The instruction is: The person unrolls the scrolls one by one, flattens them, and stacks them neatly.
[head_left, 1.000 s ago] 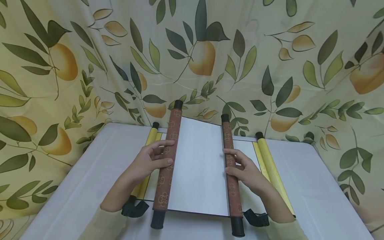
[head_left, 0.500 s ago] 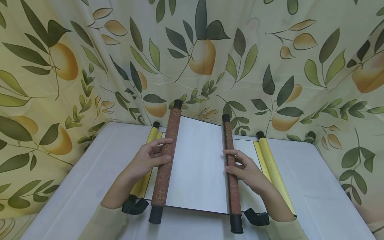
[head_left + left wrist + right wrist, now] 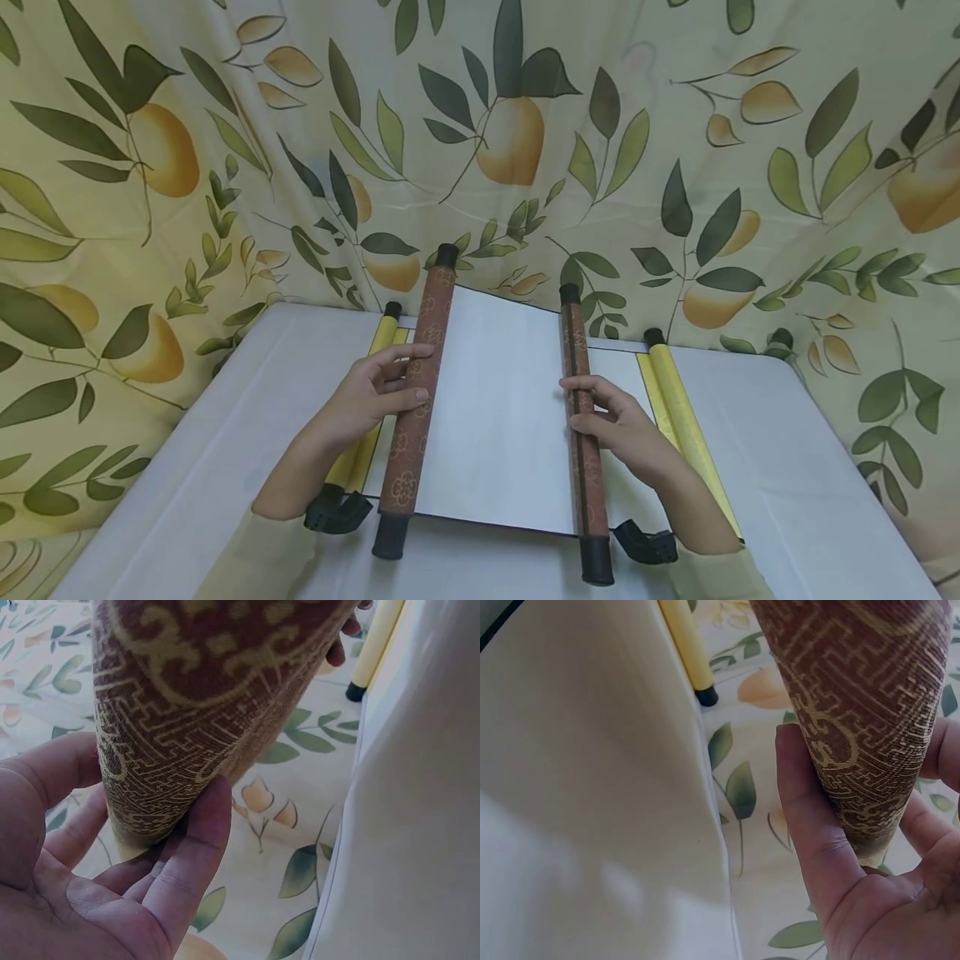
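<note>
A hanging scroll with blank white paper (image 3: 498,417) is spread partway between two brown-red patterned rolls with black end caps. My left hand (image 3: 367,396) grips the left roll (image 3: 405,454) around its middle. On the other side, my right hand (image 3: 618,429) holds the right roll (image 3: 588,483) between thumb and fingers. In the left wrist view, the fingers (image 3: 202,832) wrap the gold-patterned fabric (image 3: 187,727) from both sides. The right wrist view shows the same sort of grip beneath the fabric roll (image 3: 862,727). The scroll is tilted, overlapping a second scroll behind it.
That second scroll, with yellow rolls (image 3: 686,417), lies opened on the white-covered table (image 3: 780,450). Two black curved blocks, a left one (image 3: 337,510) and a right one (image 3: 645,543), sit at its near corners. A leaf-and-fruit patterned curtain (image 3: 525,167) hangs behind the table.
The right roll has turned, bringing a dark strip into sight along its face, and has shifted slightly right. The left roll's near end has risen a little in view. Both hands keep their hold.
</note>
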Tool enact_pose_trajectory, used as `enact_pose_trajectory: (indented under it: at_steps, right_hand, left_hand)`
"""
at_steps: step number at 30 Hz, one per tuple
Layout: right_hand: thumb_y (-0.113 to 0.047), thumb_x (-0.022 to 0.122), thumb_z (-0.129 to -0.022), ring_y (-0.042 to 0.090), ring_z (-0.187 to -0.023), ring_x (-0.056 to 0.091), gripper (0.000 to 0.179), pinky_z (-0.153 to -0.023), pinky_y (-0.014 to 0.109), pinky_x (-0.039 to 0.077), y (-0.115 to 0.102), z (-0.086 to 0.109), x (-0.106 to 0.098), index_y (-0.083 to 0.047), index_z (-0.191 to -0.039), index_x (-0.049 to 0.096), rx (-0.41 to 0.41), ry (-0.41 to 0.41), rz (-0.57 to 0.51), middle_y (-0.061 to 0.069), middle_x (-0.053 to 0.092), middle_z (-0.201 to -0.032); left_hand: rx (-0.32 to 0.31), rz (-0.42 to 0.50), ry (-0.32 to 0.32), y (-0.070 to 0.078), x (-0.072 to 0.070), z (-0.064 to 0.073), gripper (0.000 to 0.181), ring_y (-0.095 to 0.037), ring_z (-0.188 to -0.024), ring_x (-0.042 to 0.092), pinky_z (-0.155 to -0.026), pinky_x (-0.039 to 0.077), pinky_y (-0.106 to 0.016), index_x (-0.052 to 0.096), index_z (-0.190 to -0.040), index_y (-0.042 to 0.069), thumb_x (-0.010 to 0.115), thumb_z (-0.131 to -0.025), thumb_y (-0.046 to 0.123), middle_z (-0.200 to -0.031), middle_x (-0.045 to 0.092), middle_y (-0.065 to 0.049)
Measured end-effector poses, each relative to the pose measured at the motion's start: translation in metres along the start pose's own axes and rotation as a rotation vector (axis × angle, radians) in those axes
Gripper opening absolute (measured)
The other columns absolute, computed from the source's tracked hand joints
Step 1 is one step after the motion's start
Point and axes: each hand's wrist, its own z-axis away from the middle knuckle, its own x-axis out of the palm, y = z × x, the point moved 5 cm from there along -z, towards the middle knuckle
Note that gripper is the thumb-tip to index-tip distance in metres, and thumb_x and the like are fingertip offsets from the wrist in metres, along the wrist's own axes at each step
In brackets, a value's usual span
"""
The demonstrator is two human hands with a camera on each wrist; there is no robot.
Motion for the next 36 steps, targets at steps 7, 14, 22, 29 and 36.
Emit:
enact_pose_trajectory:
  at_steps: [7,14,22,29,36]
  right_hand:
    - [-0.011,0.067,-0.094,0.026,-0.102,0.059,0.044,-0.078,0.033,0.055,0.0009,0.0005,0.0005,-0.009,-0.136,0.052,0.016,-0.009,-0.001,0.017,0.036,-0.148]
    - [-0.008,0.065,-0.095,0.022,-0.094,0.059,0.042,-0.075,0.031,0.055,0.0027,-0.0004,0.0001,-0.008,-0.135,0.054,0.007,-0.011,0.007,0.02,0.042,-0.141]
    - [-0.014,0.067,-0.096,0.019,-0.101,0.062,0.041,-0.08,0.031,0.056,0.0016,-0.0002,0.001,-0.006,-0.134,0.054,0.005,-0.019,0.001,0.019,0.045,-0.142]
    - [-0.009,0.066,-0.095,0.018,-0.089,0.061,0.04,-0.073,0.03,0.055,0.0005,-0.0002,-0.0022,-0.008,-0.133,0.055,0.004,-0.002,0.008,0.016,0.046,-0.14]
    - [-0.011,0.066,-0.095,0.026,-0.102,0.061,0.041,-0.081,0.033,0.055,0.0009,-0.0009,-0.003,-0.006,-0.135,0.055,-0.01,0.001,0.022,0.019,0.045,-0.142]
  left_hand:
    - [0.003,-0.01,-0.003,0.0009,0.0,-0.0012,0.054,-0.032,-0.121,0.059,-0.089,0.055,-0.039,0.051,-0.143,0.014,0.07,-0.093,0.008,-0.142,0.05,-0.018]
    - [0.005,-0.003,-0.002,0.0028,-0.0024,0.0007,0.054,-0.032,-0.121,0.058,-0.089,0.055,-0.037,0.052,-0.142,0.016,0.07,-0.092,0.008,-0.141,0.05,-0.017]
    - [-0.002,0.0,0.002,0.003,-0.0035,0.0016,0.052,-0.032,-0.121,0.059,-0.089,0.056,-0.039,0.053,-0.141,0.018,0.069,-0.093,0.006,-0.14,0.052,-0.016]
    - [0.007,-0.023,0.007,0.0064,-0.0042,0.0027,0.052,-0.034,-0.124,0.056,-0.091,0.054,-0.04,0.053,-0.142,0.018,0.069,-0.093,0.009,-0.144,0.049,-0.015]
    - [0.034,-0.028,0.006,0.0073,-0.0053,0.0029,0.054,-0.034,-0.123,0.057,-0.091,0.054,-0.037,0.051,-0.143,0.013,0.07,-0.092,0.007,-0.146,0.047,-0.017]
